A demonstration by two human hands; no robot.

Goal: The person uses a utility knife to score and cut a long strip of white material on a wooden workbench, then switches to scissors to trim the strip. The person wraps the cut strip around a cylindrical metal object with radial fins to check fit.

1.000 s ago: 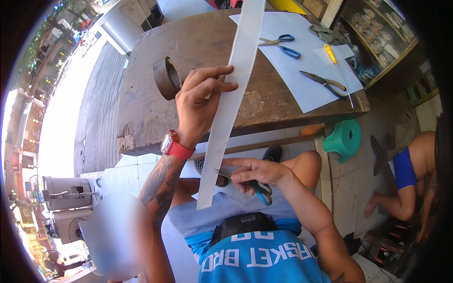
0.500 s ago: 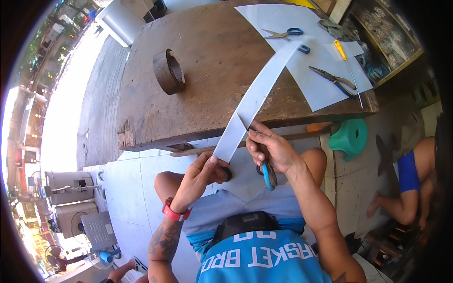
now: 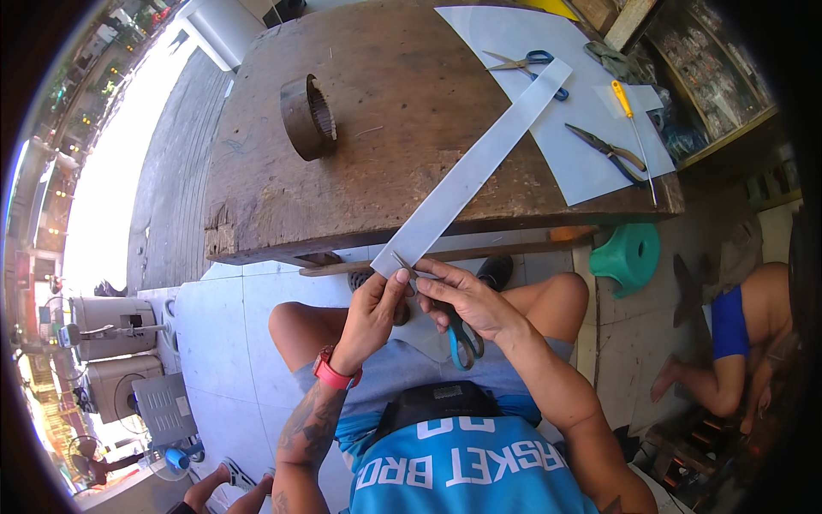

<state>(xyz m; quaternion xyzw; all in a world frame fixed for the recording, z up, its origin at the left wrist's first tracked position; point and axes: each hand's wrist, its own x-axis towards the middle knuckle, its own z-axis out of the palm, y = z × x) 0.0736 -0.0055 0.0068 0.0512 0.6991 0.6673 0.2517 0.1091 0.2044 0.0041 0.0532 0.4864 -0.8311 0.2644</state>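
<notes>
Pinching long flat translucent strip; right hand grips teal-handled scissors.

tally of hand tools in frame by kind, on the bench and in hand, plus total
Scissors: 2, one blue-handled pair on the bench, one teal-handled pair in the right hand
Pliers: 2, one dark pair on the white sheet, one grey pair at the far edge
Screwdriver, yellow handle: 1
Total: 5
</notes>
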